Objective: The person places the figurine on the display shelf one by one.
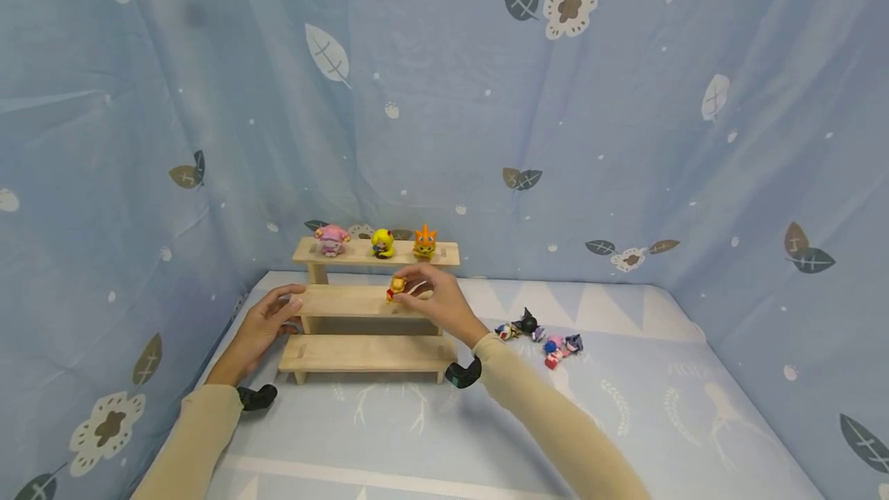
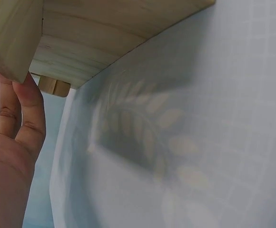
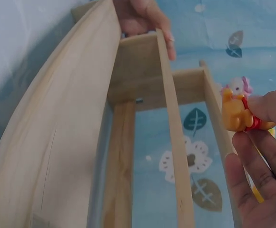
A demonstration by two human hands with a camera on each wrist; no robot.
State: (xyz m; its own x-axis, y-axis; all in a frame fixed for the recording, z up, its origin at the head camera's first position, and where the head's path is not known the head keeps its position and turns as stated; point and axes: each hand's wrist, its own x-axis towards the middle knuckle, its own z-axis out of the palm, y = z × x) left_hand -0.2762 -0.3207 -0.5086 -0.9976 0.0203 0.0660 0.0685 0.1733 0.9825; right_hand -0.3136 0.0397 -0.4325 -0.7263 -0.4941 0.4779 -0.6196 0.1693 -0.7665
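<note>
My right hand [image 1: 442, 301] pinches a small yellow bear figurine [image 1: 395, 289] with a red top between thumb and fingers, over the middle step of a wooden three-step display rack [image 1: 368, 353]. Seen close in the right wrist view, the bear figurine [image 3: 238, 112] has its yellow-orange body and limbs toward the camera. My left hand [image 1: 265, 324] grips the left end of the middle step; in the left wrist view its fingers [image 2: 31, 109] reach up behind the board's end. On the top step stand a pink figurine [image 1: 332, 240], a yellow-haired figurine [image 1: 382, 244] and an orange spiky figurine [image 1: 425, 241].
To the right of the rack, several small figurines lie in a loose group on the patterned cloth, among them a black one [image 1: 528, 323] and a red-and-white one [image 1: 553, 359]. A blue curtain [image 1: 444, 137] with leaves and flowers hangs behind and at both sides.
</note>
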